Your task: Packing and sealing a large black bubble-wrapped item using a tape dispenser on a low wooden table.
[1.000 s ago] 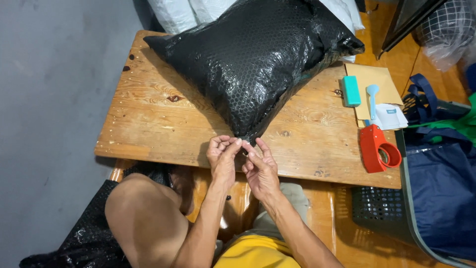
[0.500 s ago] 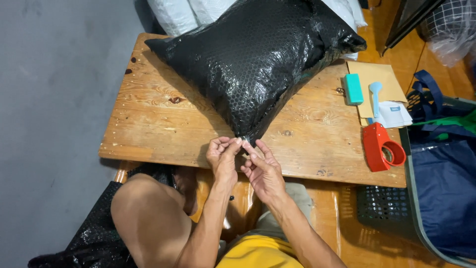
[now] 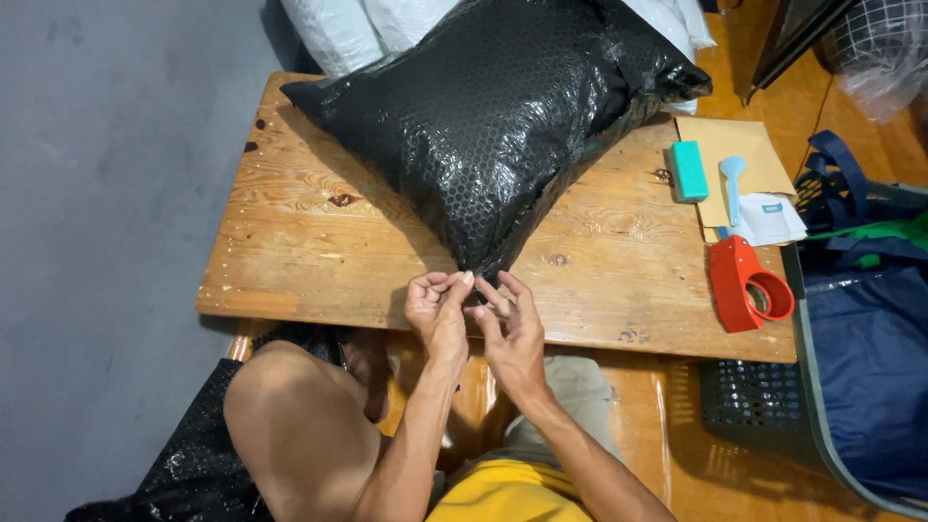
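at the near edge of the wooden table (image 3: 290, 261) both my hands meet, right at the lowest corner of the black bubble-wrap parcel (image 3: 503, 116). left hand (image 3: 437, 307) pinches that corner tip between thumb and fingers; right hand (image 3: 512, 333) is touching it from the other side, fingertips curled in, looks like a pinch on the same tip but what exactly it grips is too small to tell. parcel lies diagonally across the table middle, far end reaching past the back edge onto white bags (image 3: 348, 29). open bare wood left of the parcel and along the front right. right side is crowded: red tape dispenser (image 3: 744, 285) near the table's right edge, teal block (image 3: 688, 171), light blue tool (image 3: 733, 184) on a brown envelope (image 3: 725, 145). dark blue bag (image 3: 870, 358) and black basket (image 3: 754, 401) just off the right edge. my knee (image 3: 290, 425) sits under the front edge, more black wrap (image 3: 184, 474) beside it, cut off by the frame.
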